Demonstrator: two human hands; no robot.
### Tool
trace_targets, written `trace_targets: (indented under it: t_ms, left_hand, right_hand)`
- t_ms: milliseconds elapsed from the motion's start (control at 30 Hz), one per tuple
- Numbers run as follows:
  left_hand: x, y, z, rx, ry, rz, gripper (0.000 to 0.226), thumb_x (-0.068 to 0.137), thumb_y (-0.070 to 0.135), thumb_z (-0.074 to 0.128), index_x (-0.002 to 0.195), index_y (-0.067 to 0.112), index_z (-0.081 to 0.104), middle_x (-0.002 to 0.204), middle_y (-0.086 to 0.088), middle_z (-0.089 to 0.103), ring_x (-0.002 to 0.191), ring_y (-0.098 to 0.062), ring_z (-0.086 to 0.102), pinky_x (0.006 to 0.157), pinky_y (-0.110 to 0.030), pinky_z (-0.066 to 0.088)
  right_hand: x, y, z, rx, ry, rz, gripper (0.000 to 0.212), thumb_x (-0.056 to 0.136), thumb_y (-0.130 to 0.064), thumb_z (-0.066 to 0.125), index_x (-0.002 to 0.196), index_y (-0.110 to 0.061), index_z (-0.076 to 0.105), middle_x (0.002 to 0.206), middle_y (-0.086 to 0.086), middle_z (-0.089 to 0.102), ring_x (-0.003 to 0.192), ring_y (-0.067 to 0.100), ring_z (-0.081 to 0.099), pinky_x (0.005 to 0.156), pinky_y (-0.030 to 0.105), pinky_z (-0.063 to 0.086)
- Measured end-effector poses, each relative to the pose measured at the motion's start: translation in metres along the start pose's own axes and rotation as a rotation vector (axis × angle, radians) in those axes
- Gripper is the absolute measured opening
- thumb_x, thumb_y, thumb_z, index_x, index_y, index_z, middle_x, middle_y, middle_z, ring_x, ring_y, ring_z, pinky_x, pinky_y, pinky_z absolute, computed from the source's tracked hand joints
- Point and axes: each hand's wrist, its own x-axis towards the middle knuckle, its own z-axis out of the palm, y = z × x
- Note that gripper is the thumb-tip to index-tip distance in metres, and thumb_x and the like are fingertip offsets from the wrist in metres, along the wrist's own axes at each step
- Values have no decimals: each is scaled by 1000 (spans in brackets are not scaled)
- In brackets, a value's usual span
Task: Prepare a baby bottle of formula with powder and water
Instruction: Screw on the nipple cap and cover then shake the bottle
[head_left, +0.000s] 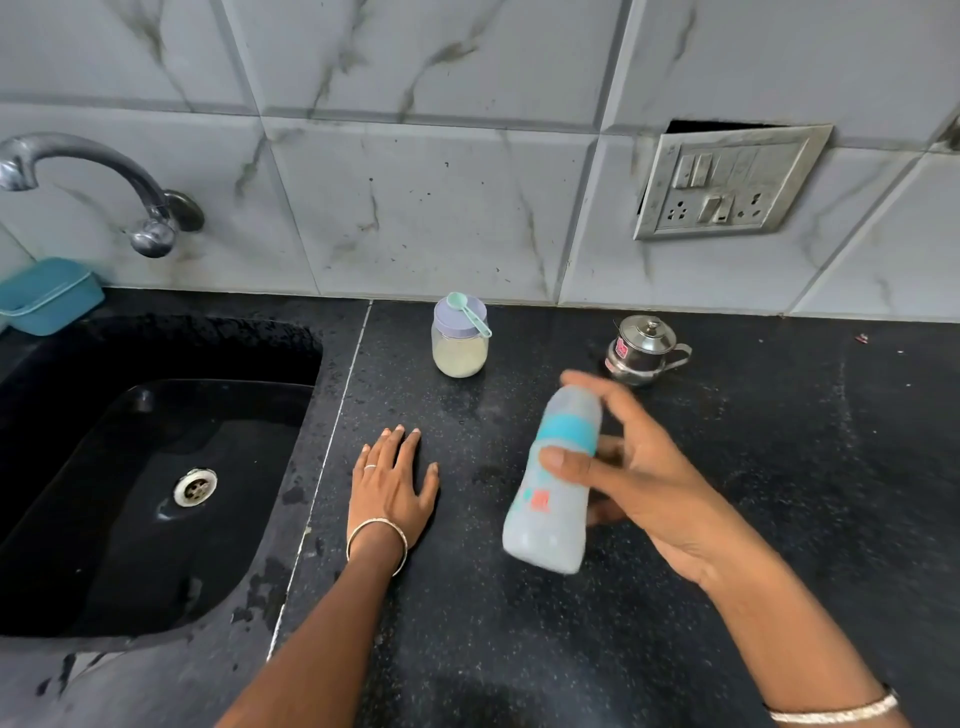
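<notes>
My right hand (644, 467) grips a baby bottle (550, 499) with a teal collar and a cap on, tilted and held above the black counter (753, 519). The bottle is blurred and looks milky white inside. Flat on the counter to its left rests my left hand (392, 483), fingers straight. At the back stands a clear jar of pale powder (460, 343) with a lilac lid, and a mint green scoop (467, 312) lies across that lid. To the right of the jar sits a small steel lidded pot (641, 351) with a handle.
A black sink (156, 493) with a steel drain fills the left side, under a wall tap (93, 182). A teal plastic tub (47, 293) sits at the far left edge. A switch and socket plate (727, 182) hangs on the tiled wall.
</notes>
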Motion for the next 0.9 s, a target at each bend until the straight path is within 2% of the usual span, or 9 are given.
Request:
trace_targets:
  t_ms: [67,200,333,400,500,633,700,800,900]
  left_hand:
    - [0,0,0,4,0,-1,73,92,60,20,149,21,44,156,-5,43,149,-23,32,125,-42,19]
    - [0,0,0,6,-1,0,72,93,59,21,149,21,44,156,-4,43,149,-23,32,125,-42,19]
    - [0,0,-1,2,-3,0,72,93,59,21,149,20,45,156,-5,43,149,-24,32,125,-42,20]
    - [0,0,-1,-8,3,-1,71,93,58,23,147,20,46,155,-5,44,148,-24,33,124,-43,21]
    - [0,1,0,-17,2,-4,66,95,55,30,147,20,47,155,-5,44,149,-24,33,124,-43,21]
    - [0,1,-1,-10,2,-4,65,95,55,30,148,20,46,156,-5,42,149,-24,32,125,-42,19]
    - [0,0,0,-12,1,-6,64,96,54,32,148,20,45,156,-5,42,149,-23,31,125,-42,19]
    - [1,-1,2,-10,-7,-4,58,100,51,40,149,21,44,157,-4,40,150,-23,30,125,-43,18]
    - [1,0,1,-11,-12,-8,57,100,49,45,150,21,43,158,-4,40,150,-23,29,125,-42,17]
  right_hand:
    - [0,-1,1,15,20,3,78,65,-33,88,133,-52,54,117,14,70,95,23,77,65,35,61]
    - [8,10,6,272,316,-100,69,85,-25,79,141,-41,41,123,5,62,100,14,72,70,30,62]
    - [-1,10,9,16,31,48,79,67,-33,87,135,-50,49,117,13,71,96,21,77,72,40,64]
    - [1,9,7,48,95,35,87,64,-34,87,139,-50,47,116,11,70,93,19,77,70,40,65]
    - [9,12,5,265,295,-67,79,80,-27,80,144,-48,40,122,3,63,96,12,72,70,34,63]
    - [2,6,2,41,61,18,78,72,-29,86,137,-53,50,119,11,69,99,23,76,75,44,65]
    - [2,2,-1,56,117,-10,85,63,-35,88,138,-51,51,119,12,70,98,22,77,67,41,65]
    - [7,3,-4,269,295,-127,83,72,-32,82,143,-50,41,129,4,60,102,16,72,67,31,62]
    - [2,2,-4,109,106,-37,84,68,-28,84,139,-54,48,124,13,64,93,18,76,65,35,62]
